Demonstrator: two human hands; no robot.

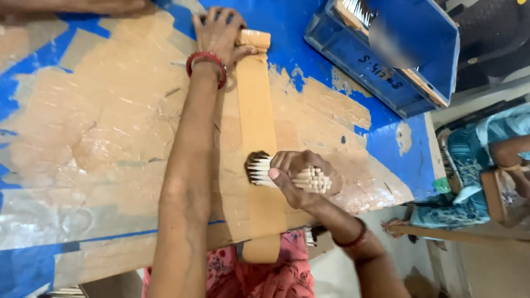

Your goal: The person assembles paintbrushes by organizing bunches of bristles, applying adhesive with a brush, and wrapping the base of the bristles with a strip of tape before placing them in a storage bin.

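Your right hand (298, 176) curled tight around bundle of sticks (287, 175), lying across tape strip (257, 127) mid-table. Your left hand (218, 33), arm outstretched, pinches tape roll (253, 38) at far end of strip.

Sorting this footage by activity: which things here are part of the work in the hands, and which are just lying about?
In use: left hand on brown tape strip; right hand holding stick bundle.
Lying about: blue crate, worn blue table.
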